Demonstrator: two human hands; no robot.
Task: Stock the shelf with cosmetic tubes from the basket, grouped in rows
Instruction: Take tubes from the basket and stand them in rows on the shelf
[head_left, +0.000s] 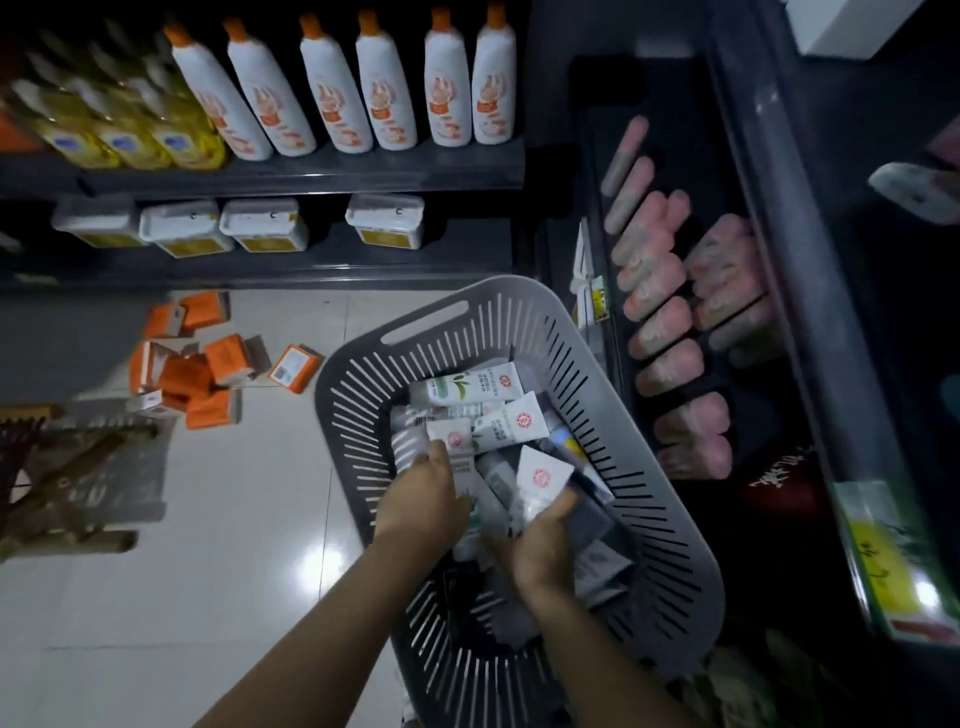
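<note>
A grey slotted plastic basket (519, 467) stood on the pale tiled floor, just beside the dark shelf (769, 291) at its right. It held a loose heap of cosmetic tubes (467, 410), mostly white with a round red emblem, some with green leaf print, lying crosswise at mixed angles. One white tube (540, 478) with the red emblem stood tilted above the pile near the basket's middle. On the shelf, pink tubes (670, 312) lay side by side in two rows, the nearer row longer; their print was too blurred to read.
</note>
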